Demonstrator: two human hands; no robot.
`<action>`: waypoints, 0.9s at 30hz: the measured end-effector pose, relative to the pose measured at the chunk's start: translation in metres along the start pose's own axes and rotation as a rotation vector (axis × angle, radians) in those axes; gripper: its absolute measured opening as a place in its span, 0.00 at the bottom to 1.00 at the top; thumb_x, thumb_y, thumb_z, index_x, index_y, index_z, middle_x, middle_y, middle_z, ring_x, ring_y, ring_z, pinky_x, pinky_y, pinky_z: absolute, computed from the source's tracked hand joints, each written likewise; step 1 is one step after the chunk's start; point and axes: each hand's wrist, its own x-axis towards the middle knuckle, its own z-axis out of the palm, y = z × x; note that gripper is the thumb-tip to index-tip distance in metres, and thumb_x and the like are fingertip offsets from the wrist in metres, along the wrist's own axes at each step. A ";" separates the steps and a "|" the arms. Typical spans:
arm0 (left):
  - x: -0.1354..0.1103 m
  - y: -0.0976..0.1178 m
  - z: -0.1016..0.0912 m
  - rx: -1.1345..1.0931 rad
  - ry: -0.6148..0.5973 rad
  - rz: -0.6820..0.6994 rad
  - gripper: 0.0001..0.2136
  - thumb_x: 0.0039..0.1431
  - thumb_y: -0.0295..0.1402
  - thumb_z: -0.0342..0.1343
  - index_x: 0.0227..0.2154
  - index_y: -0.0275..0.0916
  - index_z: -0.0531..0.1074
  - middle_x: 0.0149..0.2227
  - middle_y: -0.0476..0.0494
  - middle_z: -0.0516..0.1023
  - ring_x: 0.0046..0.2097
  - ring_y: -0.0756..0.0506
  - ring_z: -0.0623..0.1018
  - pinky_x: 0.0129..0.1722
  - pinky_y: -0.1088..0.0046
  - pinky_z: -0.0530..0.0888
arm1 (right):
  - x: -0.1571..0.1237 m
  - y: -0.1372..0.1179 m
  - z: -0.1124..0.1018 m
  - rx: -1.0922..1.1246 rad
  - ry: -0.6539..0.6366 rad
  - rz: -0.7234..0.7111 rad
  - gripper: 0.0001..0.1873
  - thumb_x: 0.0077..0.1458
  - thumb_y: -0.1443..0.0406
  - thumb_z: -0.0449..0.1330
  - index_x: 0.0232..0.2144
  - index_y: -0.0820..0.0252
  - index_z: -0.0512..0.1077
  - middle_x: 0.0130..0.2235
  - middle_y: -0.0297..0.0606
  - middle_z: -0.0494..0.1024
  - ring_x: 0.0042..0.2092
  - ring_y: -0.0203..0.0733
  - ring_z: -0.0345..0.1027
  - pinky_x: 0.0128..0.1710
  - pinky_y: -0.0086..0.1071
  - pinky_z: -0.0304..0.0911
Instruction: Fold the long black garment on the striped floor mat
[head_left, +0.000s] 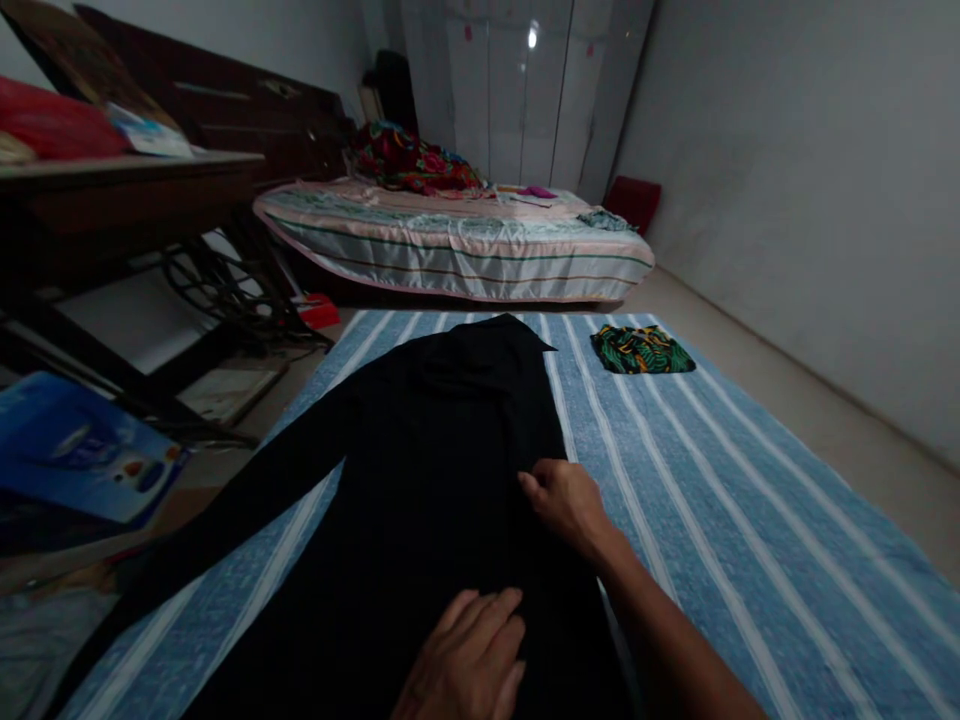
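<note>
A black long-sleeved shirt (442,470) lies spread on a blue-and-white striped cover, its pointed collar at the far end. One sleeve stretches out toward the lower left; the other is not seen spread out. My right hand (564,497) is at the shirt's right side, fingers curled and closed on the cloth. Nearer to me, my left hand (472,655) rests on the lower part of the shirt with its fingers stretched out. The shirt's bottom end runs out of view.
A folded green, black and orange patterned cloth (643,349) lies on the striped cover (720,500) at the far right. Beyond stands a bed (450,245) with a bundled red blanket. At left are a sewing-machine table (135,175) and a blue box (82,450).
</note>
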 end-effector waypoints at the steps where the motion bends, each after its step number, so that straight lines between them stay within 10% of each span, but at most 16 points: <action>1: 0.002 0.001 0.000 0.008 0.002 0.007 0.12 0.57 0.30 0.44 0.38 0.41 0.71 0.43 0.42 0.77 0.43 0.44 0.76 0.46 0.64 0.73 | 0.000 0.008 -0.004 0.002 0.036 0.052 0.20 0.59 0.54 0.47 0.30 0.57 0.75 0.31 0.41 0.79 0.35 0.43 0.72 0.28 0.30 0.53; 11: 0.078 0.016 -0.026 -0.065 -0.188 -0.168 0.09 0.58 0.28 0.46 0.35 0.38 0.72 0.37 0.42 0.77 0.38 0.44 0.75 0.39 0.66 0.72 | -0.001 0.047 -0.007 0.078 -0.080 0.219 0.18 0.56 0.53 0.52 0.32 0.58 0.76 0.33 0.41 0.79 0.37 0.42 0.73 0.29 0.28 0.56; 20: 0.200 -0.021 0.021 -0.142 -0.439 -0.568 0.07 0.55 0.31 0.51 0.29 0.37 0.73 0.29 0.46 0.76 0.33 0.48 0.75 0.32 0.75 0.67 | -0.017 0.033 -0.004 0.088 -0.036 0.242 0.14 0.56 0.59 0.53 0.36 0.60 0.74 0.38 0.47 0.78 0.42 0.49 0.72 0.34 0.32 0.60; 27: 0.221 -0.047 0.046 0.007 -0.503 -0.735 0.11 0.43 0.37 0.60 0.27 0.36 0.68 0.29 0.42 0.73 0.33 0.41 0.74 0.27 0.73 0.62 | -0.039 0.013 -0.003 0.011 -0.011 0.185 0.12 0.57 0.66 0.51 0.41 0.65 0.70 0.35 0.50 0.78 0.38 0.51 0.74 0.36 0.39 0.65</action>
